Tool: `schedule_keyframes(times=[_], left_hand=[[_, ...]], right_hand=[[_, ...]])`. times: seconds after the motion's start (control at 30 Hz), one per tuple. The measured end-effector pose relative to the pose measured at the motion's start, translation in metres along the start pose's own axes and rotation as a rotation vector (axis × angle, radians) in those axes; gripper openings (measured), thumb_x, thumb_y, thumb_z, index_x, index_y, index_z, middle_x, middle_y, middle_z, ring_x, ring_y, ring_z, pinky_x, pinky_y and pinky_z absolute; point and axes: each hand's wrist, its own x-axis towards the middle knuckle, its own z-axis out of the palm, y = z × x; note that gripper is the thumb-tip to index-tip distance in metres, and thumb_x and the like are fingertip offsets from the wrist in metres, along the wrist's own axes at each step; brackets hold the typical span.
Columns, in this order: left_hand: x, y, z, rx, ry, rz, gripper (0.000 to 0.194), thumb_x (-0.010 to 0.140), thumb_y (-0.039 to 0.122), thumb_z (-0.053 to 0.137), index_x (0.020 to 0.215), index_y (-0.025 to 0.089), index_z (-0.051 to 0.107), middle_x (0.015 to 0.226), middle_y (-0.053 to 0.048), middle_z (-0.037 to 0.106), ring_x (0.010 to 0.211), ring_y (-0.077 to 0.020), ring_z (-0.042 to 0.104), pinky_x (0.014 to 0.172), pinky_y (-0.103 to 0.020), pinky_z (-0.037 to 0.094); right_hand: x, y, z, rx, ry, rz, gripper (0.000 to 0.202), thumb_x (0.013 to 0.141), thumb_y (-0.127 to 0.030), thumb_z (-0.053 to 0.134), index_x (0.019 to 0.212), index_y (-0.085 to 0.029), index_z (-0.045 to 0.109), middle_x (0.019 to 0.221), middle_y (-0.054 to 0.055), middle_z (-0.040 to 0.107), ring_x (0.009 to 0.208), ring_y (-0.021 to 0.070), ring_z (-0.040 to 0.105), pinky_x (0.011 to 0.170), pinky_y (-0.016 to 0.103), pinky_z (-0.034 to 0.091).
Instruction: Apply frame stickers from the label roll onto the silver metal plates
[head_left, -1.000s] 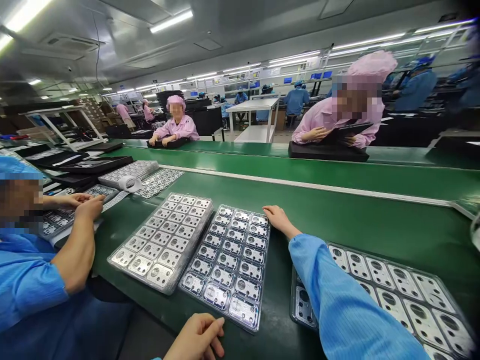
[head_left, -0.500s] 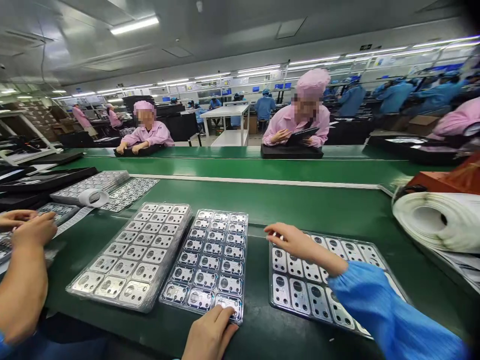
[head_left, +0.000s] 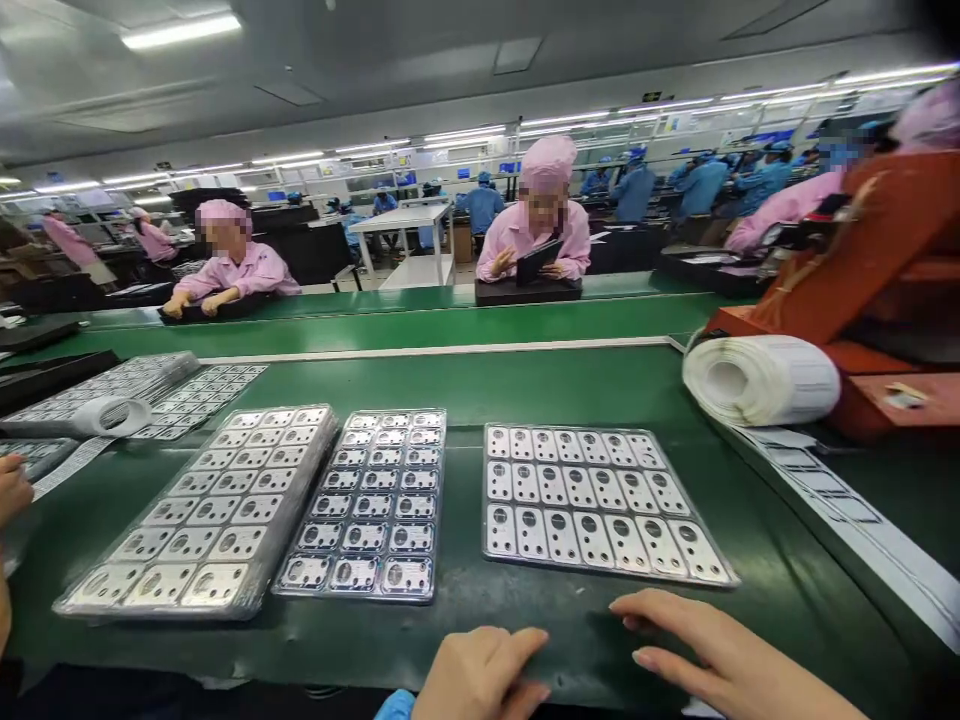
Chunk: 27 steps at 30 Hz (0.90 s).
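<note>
Several silver plates with round holes fill a clear tray (head_left: pixel 592 500) lying crosswise on the green bench (head_left: pixel 540 620). Just below its near edge is my right hand (head_left: pixel 705 640), thumb and fingers apart, nothing between them. To its left, near the bench's front edge, my left hand (head_left: pixel 487 670) has its fingers bent and a gap between thumb and index finger, with no object visible in it. A second tray (head_left: pixel 375 500) of similar plates lies lengthwise in the middle. Beside it on the left stands a tall stack of filled trays (head_left: pixel 217 510). Neither hand touches a tray.
A label roll (head_left: pixel 757 380) sits at the right before an orange machine (head_left: pixel 855 270), its strip running towards me. Another roll (head_left: pixel 112 415) and more trays lie at the left, near another person's hand (head_left: pixel 13 490). People in pink sit across the bench.
The view has turned right. My left hand has left the middle tray's near corner, and my right hand has drawn back from above the right tray to its near side.
</note>
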Motion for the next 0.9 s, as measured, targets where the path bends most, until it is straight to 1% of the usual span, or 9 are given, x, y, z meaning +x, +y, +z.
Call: schedule_keyframes(times=[0.13,0.3,0.43,0.57,0.67,0.73,0.77,0.83,0.9], left_hand=[[0.032,0.032,0.034,0.029,-0.168,0.154,0.043,0.097,0.041,0.042,0.127,0.021,0.064,0.090,-0.014,0.074,0.081,-0.0248,0.069,0.070,-0.030,0.046],[0.064,0.063,0.064,0.012,-0.213,0.320,0.033,0.095,0.033,0.048,0.119,0.020,0.067,0.088,-0.012,0.074,0.076,-0.0224,0.069,0.065,-0.028,0.045],[0.088,0.084,0.086,-0.018,-0.310,0.396,0.032,0.095,0.030,0.049,0.119,0.019,0.066,0.090,-0.012,0.075,0.080,-0.0237,0.070,0.068,-0.029,0.047],[0.107,0.101,0.104,-0.084,-0.422,0.399,0.033,0.095,0.032,0.047,0.121,0.023,0.066,0.093,-0.011,0.075,0.084,-0.0240,0.070,0.073,-0.029,0.049],[0.119,0.107,0.116,-0.107,-0.503,0.370,0.035,0.096,0.036,0.045,0.120,0.024,0.067,0.099,-0.011,0.074,0.089,-0.0255,0.070,0.078,-0.031,0.049],[0.124,0.106,0.122,-0.128,-0.550,0.348,0.035,0.095,0.038,0.046,0.120,0.025,0.067,0.101,-0.011,0.074,0.091,-0.0262,0.070,0.080,-0.031,0.050],[0.125,0.104,0.125,-0.143,-0.564,0.338,0.035,0.095,0.038,0.047,0.120,0.026,0.068,0.102,-0.011,0.074,0.091,-0.0262,0.070,0.080,-0.031,0.050],[0.127,0.098,0.129,-0.182,-0.566,0.320,0.033,0.093,0.040,0.051,0.119,0.028,0.068,0.103,-0.009,0.074,0.093,-0.0257,0.070,0.081,-0.030,0.050],[0.127,0.092,0.132,-0.225,-0.554,0.304,0.031,0.091,0.040,0.055,0.118,0.030,0.069,0.106,-0.008,0.074,0.095,-0.0249,0.070,0.084,-0.029,0.050]], right_hand=[[-0.032,0.024,0.012,0.130,0.168,0.036,0.043,0.083,-0.057,0.059,0.115,-0.031,0.071,0.113,0.008,0.070,0.105,0.0304,0.064,0.093,0.037,0.053],[-0.081,0.064,0.026,0.296,0.348,0.150,0.052,0.082,-0.067,0.055,0.110,-0.026,0.074,0.108,0.010,0.072,0.103,0.0306,0.065,0.091,0.038,0.054],[-0.115,0.092,0.031,0.435,0.523,0.272,0.058,0.080,-0.070,0.056,0.109,-0.023,0.073,0.107,0.011,0.072,0.103,0.0308,0.065,0.092,0.039,0.053],[-0.140,0.120,0.028,0.580,0.664,0.290,0.058,0.078,-0.070,0.059,0.107,-0.021,0.071,0.099,0.010,0.072,0.097,0.0284,0.067,0.089,0.039,0.053],[-0.153,0.152,0.027,0.693,0.774,0.328,0.059,0.071,-0.071,0.067,0.099,-0.020,0.072,0.089,0.009,0.072,0.089,0.0264,0.068,0.083,0.038,0.054],[-0.158,0.177,0.026,0.761,0.860,0.415,0.058,0.063,-0.069,0.073,0.091,-0.019,0.072,0.082,0.008,0.072,0.081,0.0252,0.068,0.076,0.037,0.054],[-0.160,0.191,0.025,0.785,0.906,0.461,0.055,0.063,-0.067,0.074,0.088,-0.018,0.072,0.080,0.008,0.071,0.078,0.0243,0.067,0.072,0.036,0.054],[-0.162,0.218,0.020,0.820,0.996,0.540,0.044,0.073,-0.060,0.071,0.085,-0.017,0.069,0.078,0.007,0.070,0.074,0.0220,0.067,0.066,0.033,0.053],[-0.159,0.243,0.009,0.839,1.093,0.613,0.034,0.084,-0.050,0.066,0.091,-0.017,0.067,0.083,0.008,0.069,0.076,0.0202,0.067,0.066,0.032,0.053]])
